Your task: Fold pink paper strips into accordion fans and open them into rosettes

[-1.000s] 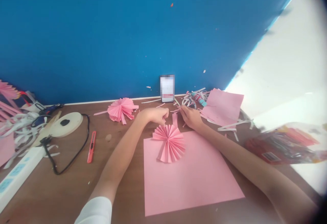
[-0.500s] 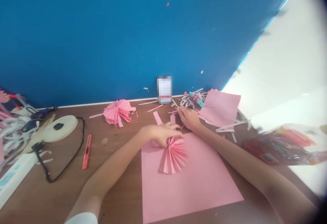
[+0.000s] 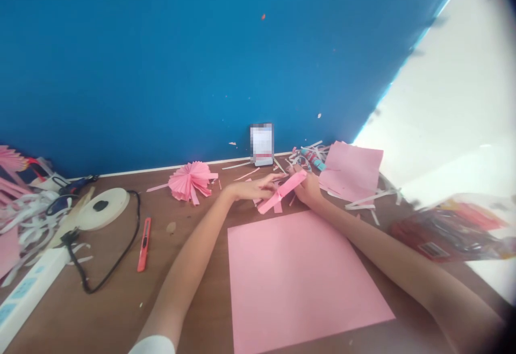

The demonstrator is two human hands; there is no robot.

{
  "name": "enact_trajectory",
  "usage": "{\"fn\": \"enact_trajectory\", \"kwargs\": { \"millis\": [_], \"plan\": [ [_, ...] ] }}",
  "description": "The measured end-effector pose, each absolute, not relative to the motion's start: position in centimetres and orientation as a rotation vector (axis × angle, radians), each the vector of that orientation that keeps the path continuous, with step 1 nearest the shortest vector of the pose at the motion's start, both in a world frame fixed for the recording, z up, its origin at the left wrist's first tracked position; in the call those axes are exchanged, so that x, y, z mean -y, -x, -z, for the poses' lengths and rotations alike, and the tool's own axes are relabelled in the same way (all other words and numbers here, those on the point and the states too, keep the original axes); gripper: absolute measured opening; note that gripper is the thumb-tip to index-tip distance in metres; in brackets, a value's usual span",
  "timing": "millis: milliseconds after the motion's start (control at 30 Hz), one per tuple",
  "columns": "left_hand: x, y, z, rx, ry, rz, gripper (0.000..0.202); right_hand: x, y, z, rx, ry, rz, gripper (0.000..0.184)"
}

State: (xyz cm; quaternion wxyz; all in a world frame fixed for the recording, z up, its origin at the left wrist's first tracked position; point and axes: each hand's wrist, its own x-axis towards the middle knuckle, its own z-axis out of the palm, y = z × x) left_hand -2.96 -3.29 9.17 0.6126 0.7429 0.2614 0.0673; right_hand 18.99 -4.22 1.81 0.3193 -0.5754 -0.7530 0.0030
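A pleated pink paper fan (image 3: 282, 192), folded flat into a narrow strip, is held between both hands above the table's far middle. My left hand (image 3: 252, 188) pinches its lower left end with fingers stretched along it. My right hand (image 3: 307, 187) grips its upper right end. Just below lies a large flat pink paper sheet (image 3: 302, 273). A second, opened pink fan (image 3: 190, 180) rests further left by the wall.
A red utility knife (image 3: 143, 237), a tape roll (image 3: 102, 202), a black cable and a white power strip (image 3: 28, 287) lie at left. Smaller pink sheets (image 3: 352, 168) and paper scraps sit at right, with a plastic bag (image 3: 451, 227) beyond. A blue wall backs the table.
The fan that lay spread open on the pink sheet has been picked up and squeezed flat into a strip. Both hands now hold it beyond the sheet.
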Motion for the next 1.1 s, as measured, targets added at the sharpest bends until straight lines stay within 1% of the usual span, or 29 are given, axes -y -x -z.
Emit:
{"fn": "enact_trajectory", "kwargs": {
  "millis": [100, 200, 333, 600, 900, 1000, 1100],
  "plan": [
    [3.2, 2.9, -8.3, -0.611, -1.500, -0.140, 0.044, 3.9, -19.4, -1.7, 1.809, 1.477, -0.155, 0.031],
    [3.2, 2.4, -7.2, -0.571, -1.346, -0.235, 0.044, 3.7, -19.5, -1.9, 1.608, 1.407, -0.285, 0.032],
    [2.9, 1.9, -5.9, -0.580, -1.219, -0.336, 0.044, 3.9, -19.4, -3.2, 1.432, 1.371, -0.316, 0.038],
    [2.3, 1.0, -4.8, -0.889, -1.287, -0.590, 0.040, 4.9, -18.6, -4.9, 1.469, 1.313, -0.270, 0.044],
    [2.7, -0.3, -5.9, -0.911, -1.377, -0.634, 0.035, 5.4, -18.3, -6.3, 1.541, 1.237, -0.337, 0.037],
    [2.6, -0.4, -5.6, -0.888, -1.355, -0.755, 0.034, 5.5, -17.8, -6.2, 1.564, 1.218, -0.381, 0.040],
    [2.6, -0.4, -5.2, -0.878, -1.311, -0.792, 0.036, 5.4, -17.5, -5.8, 1.536, 1.263, -0.367, 0.047]
  ]
}}
